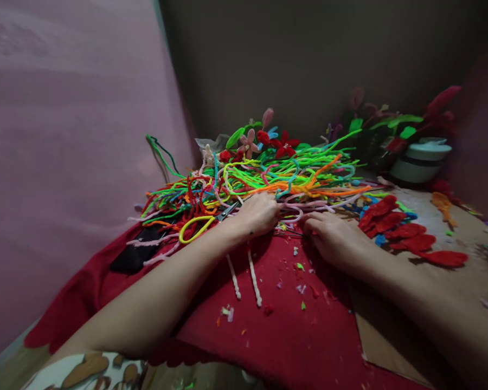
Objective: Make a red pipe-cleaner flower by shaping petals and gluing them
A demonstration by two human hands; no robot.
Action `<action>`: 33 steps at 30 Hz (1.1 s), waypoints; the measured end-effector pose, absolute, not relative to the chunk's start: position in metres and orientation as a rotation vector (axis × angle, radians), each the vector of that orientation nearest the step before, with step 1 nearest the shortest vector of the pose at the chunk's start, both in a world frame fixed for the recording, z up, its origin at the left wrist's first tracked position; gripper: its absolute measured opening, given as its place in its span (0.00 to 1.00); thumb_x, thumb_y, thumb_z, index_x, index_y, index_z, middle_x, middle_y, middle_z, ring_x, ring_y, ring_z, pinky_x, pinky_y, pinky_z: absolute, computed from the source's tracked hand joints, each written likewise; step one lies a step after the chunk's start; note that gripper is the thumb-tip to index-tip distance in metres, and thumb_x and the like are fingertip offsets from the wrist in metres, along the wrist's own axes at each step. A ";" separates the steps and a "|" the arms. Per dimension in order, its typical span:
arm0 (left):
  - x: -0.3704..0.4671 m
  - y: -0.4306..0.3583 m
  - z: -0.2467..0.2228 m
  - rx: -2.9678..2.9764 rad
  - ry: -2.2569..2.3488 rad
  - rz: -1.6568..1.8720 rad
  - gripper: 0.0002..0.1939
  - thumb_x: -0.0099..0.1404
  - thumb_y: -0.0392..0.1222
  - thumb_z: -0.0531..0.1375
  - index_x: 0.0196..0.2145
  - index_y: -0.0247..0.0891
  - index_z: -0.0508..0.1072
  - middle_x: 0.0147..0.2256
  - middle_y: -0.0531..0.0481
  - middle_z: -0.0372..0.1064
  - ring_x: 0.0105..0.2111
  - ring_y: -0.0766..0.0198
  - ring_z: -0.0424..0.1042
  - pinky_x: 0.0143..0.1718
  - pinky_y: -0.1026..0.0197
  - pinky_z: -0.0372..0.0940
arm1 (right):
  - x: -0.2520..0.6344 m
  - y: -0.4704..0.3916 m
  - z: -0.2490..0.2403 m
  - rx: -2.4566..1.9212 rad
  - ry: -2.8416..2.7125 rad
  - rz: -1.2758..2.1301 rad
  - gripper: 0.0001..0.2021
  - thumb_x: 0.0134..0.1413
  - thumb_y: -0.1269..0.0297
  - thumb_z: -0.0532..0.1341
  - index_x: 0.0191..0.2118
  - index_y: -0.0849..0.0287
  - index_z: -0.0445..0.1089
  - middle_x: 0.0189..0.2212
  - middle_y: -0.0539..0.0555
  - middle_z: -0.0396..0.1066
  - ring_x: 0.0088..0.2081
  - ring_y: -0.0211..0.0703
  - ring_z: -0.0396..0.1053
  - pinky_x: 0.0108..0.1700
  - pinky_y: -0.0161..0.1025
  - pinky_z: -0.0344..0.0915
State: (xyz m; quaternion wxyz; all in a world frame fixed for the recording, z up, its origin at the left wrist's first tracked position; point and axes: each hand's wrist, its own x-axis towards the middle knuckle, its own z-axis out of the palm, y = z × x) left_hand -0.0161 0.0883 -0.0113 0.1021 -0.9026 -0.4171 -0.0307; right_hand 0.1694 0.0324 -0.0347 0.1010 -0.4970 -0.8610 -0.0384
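Thin dark wire-like stem (291,233): slim, nearly level, at 4 o'clock from my left hand (262,214), reaching fingers of my right hand (335,238) at its 9 o'clock; cannot tell how firmly I have it. Shorter cream fuzzy strip (233,276): toward 7 o'clock from my left. Longer cream fuzzy strip (254,277): at 6 o'clock. Both lie nearly straight, side by side, apart, lower ends loose, upper ends hidden.

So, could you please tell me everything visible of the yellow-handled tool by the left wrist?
The yellow-handled tool, apparently scissors, shows a rounded yellow loop and a grey, metallic-looking part. It lies at the front of the fuzzy, colourful stems, loop toward the lower left, metal end toward the left hand. Whether they touch is unclear.
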 end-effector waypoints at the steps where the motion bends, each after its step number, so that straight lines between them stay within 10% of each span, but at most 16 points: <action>1: -0.015 0.088 -0.014 -2.628 -1.237 -0.077 0.14 0.60 0.35 0.50 0.34 0.35 0.76 0.30 0.43 0.69 0.31 0.59 0.68 0.33 0.59 0.61 | 0.170 0.033 -0.036 -1.457 -2.533 -0.112 0.12 0.51 0.76 0.50 0.32 0.58 0.69 0.44 0.54 0.71 0.44 0.50 0.67 0.39 0.42 0.61; 7: -0.013 0.089 -0.024 -2.575 -1.208 -0.087 0.14 0.59 0.33 0.49 0.35 0.31 0.74 0.32 0.39 0.70 0.33 0.57 0.69 0.33 0.57 0.62 | 0.170 0.032 -0.037 -1.384 -2.415 -0.065 0.15 0.47 0.78 0.50 0.35 0.58 0.69 0.59 0.54 0.58 0.45 0.49 0.68 0.33 0.40 0.63; 14: -0.017 0.080 -0.015 -2.669 -0.979 -0.442 0.10 0.60 0.35 0.51 0.29 0.33 0.71 0.30 0.44 0.68 0.33 0.62 0.65 0.35 0.60 0.61 | 0.175 0.032 -0.024 -1.437 -1.700 0.153 0.13 0.44 0.72 0.56 0.39 0.61 0.69 0.32 0.56 0.71 0.29 0.44 0.67 0.31 0.40 0.62; 25: -0.008 0.042 0.017 -3.399 -1.534 -1.300 0.04 0.57 0.36 0.54 0.28 0.33 0.67 0.23 0.56 0.58 0.22 0.73 0.55 0.24 0.68 0.52 | 0.163 0.018 -0.016 -0.850 -1.143 1.130 0.07 0.42 0.66 0.65 0.32 0.57 0.73 0.27 0.50 0.71 0.26 0.37 0.66 0.28 0.36 0.62; 33: -0.009 0.052 0.000 -3.616 -1.455 -1.219 0.09 0.58 0.38 0.57 0.37 0.34 0.67 0.31 0.51 0.65 0.29 0.70 0.62 0.31 0.65 0.58 | 0.164 0.020 -0.011 -0.788 -1.009 1.131 0.05 0.41 0.65 0.67 0.26 0.59 0.74 0.19 0.47 0.67 0.20 0.31 0.61 0.21 0.31 0.57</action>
